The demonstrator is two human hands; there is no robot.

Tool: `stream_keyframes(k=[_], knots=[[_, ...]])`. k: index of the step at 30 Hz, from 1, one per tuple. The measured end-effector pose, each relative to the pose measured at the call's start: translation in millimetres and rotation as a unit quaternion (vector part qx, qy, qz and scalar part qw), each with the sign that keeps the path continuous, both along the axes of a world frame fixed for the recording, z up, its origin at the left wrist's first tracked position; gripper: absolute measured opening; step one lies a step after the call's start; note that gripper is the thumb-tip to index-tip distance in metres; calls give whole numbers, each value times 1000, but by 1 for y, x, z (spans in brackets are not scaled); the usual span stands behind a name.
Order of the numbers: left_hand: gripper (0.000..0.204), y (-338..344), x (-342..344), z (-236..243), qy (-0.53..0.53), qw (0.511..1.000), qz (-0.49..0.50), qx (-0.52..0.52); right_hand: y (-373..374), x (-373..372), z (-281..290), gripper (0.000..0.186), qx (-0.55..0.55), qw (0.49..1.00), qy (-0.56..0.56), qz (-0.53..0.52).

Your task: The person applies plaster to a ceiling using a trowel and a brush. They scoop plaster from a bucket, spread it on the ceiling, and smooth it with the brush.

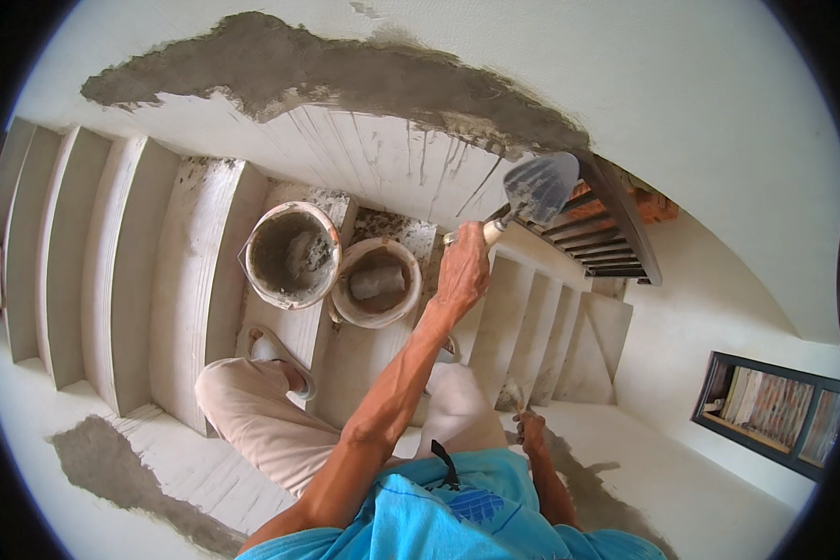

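Note:
My left hand [467, 266] is closed round the pale wooden handle of a trowel [539, 187]. The trowel's broad, rounded metal blade carries grey smears and is up by the wall, close to the right end of a long grey mortar patch [289, 70]. Beside my right hip, my right hand [530, 429] has its fingers closed on a small tool, too small to make out. Two buckets stand side by side on the steps in front of my feet. Grey mortar is inside the left bucket [294, 204]; the right bucket [347, 313] holds murky liquid and a pale cylindrical object.
Pale stairs [145, 271] run across from left to right under me, with mortar crumbs by the wall. A dark slatted railing [616, 215] starts just past the trowel. More grey mortar [112, 467] marks the lower-left wall. Far right, a dark-framed bookcase [770, 411] is set low.

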State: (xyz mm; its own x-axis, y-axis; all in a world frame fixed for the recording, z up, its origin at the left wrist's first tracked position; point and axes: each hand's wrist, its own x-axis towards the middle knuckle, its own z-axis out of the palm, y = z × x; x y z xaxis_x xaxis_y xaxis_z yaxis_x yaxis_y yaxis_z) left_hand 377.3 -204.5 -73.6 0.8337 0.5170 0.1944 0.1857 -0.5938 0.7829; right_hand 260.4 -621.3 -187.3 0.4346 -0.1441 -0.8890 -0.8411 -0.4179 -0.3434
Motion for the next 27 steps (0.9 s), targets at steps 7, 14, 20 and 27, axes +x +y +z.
stream_keyframes(k=[7, 14, 20, 27], knots=[[29, 19, 9, 29, -157, 975, 154, -44, -1, -2, 4, 26, 49, 998, -25, 9], [25, 15, 37, 18, -104, 978, 124, -128, -3, -3, 2, 27, 69, 997, -23, 20], [25, -12, 17, 8, -49, 995, 56, -74, -2, 0, 3, 26, 17, 1000, -3, 2], [27, 10, 22, 24, -144, 973, 173, -50, -9, -5, 0, 29, 53, 998, -10, 18]])
